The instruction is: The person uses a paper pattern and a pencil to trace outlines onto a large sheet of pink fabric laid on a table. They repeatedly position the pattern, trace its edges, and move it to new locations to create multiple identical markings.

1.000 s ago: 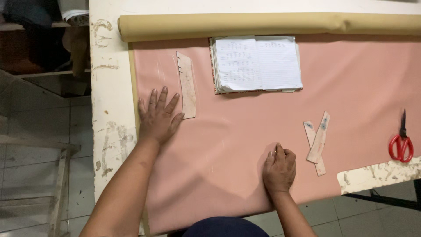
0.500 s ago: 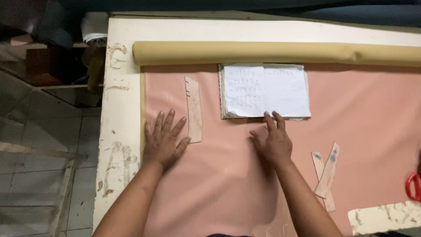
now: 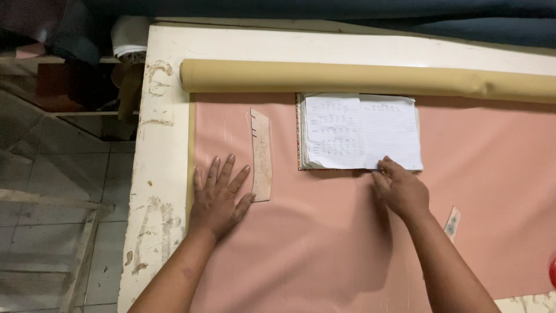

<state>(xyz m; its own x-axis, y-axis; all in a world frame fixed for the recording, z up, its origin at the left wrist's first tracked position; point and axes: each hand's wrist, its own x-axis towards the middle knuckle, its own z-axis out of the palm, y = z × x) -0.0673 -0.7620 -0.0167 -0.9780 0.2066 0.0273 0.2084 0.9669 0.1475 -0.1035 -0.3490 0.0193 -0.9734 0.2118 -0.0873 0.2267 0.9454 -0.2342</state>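
A pink sheet of material [image 3: 324,243] lies spread over a white worktable [image 3: 162,145]. My left hand [image 3: 219,197] rests flat on its left part, fingers apart, thumb touching a narrow curved cardboard pattern piece [image 3: 261,154]. My right hand [image 3: 401,189] lies palm down with its fingertips at the lower right corner of an open lined notebook [image 3: 360,132] that sits on the sheet. Neither hand holds anything.
A tan roll of material [image 3: 359,78] lies across the table behind the notebook. Another small pattern piece [image 3: 452,223] shows beside my right forearm. A red object [image 3: 552,272] peeks in at the right edge. Tiled floor and wooden shelving lie left of the table.
My right hand has moved from the sheet's near edge up to the notebook's lower corner. The view has shifted left, and the left hand stays flat on the sheet.
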